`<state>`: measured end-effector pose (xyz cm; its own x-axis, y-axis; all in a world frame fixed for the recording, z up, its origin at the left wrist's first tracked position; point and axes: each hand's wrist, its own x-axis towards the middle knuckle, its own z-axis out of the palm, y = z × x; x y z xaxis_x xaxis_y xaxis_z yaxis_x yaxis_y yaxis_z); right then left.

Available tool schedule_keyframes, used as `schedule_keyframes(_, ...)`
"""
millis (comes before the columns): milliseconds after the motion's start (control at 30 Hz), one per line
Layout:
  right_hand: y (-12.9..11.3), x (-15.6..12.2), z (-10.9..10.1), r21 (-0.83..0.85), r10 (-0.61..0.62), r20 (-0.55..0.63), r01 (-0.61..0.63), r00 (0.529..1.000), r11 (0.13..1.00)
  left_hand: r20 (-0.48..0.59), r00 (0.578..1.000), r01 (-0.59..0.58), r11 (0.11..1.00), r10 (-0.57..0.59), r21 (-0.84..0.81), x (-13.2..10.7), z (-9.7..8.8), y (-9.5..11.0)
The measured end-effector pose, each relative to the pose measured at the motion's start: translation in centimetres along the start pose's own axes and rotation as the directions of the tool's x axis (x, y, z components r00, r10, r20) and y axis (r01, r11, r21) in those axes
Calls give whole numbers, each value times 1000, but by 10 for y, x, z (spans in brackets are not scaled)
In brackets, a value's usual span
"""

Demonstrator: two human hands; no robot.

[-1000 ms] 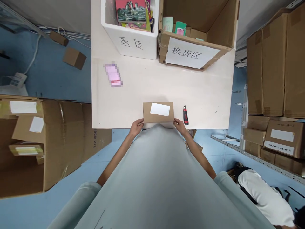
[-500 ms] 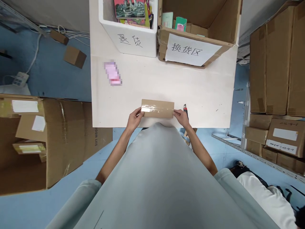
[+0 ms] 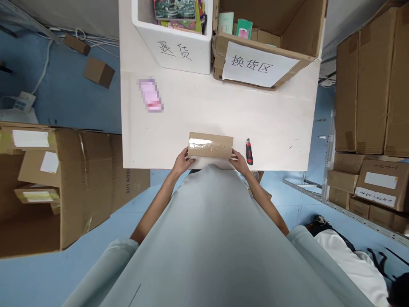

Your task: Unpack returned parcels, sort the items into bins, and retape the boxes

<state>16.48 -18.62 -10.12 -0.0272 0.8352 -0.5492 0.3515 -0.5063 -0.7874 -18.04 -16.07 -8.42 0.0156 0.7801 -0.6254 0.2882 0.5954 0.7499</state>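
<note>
A small brown cardboard box (image 3: 210,145) with shiny clear tape across it is at the near edge of the white table (image 3: 223,111). My left hand (image 3: 183,162) grips its left end, with the thumb by the lower corner. At the opposite end, my right hand (image 3: 239,162) holds the box in the same way, fingers at its lower right corner. A red and black utility knife (image 3: 249,152) lies on the table just right of my right hand. Whether the box rests on the tabletop or is slightly lifted, I cannot tell.
A white foam bin (image 3: 179,55) with books and a labelled open carton (image 3: 262,66) stand at the back. A pink blurred item (image 3: 151,96) lies on the left. A large open carton (image 3: 86,183) flanks the table; boxes on shelves (image 3: 380,183) and a person (image 3: 354,260) are right.
My hands have shifted down toward the box's near corners, and the box has tilted slightly. My right hand has moved left, uncovering the whole utility knife.
</note>
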Motion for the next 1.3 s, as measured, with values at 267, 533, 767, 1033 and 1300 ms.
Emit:
schedule_keyframes(267,-16,-4,-5,39,-87,-40,88,995,995,-56,995,-89,995,86,-40,-15,-2,6)
schedule_keyframes(533,-29,16,-12,-55,-78,-49,75,996,996,-158,979,-120,990,130,67,-6,-4,22)
schedule_keyframes(767,-14,31,0,-88,-37,-61,31,997,996,-62,998,-22,996,28,89,15,-4,3)
schedule_keyframes(1033,9,5,11,-48,97,-90,-102,991,994,-230,973,60,993,-36,99,-19,13,-6)
schedule_keyframes(1300,35,-4,-19,90,56,-77,-50,995,995,-33,978,-182,923,205,338,-75,22,54)
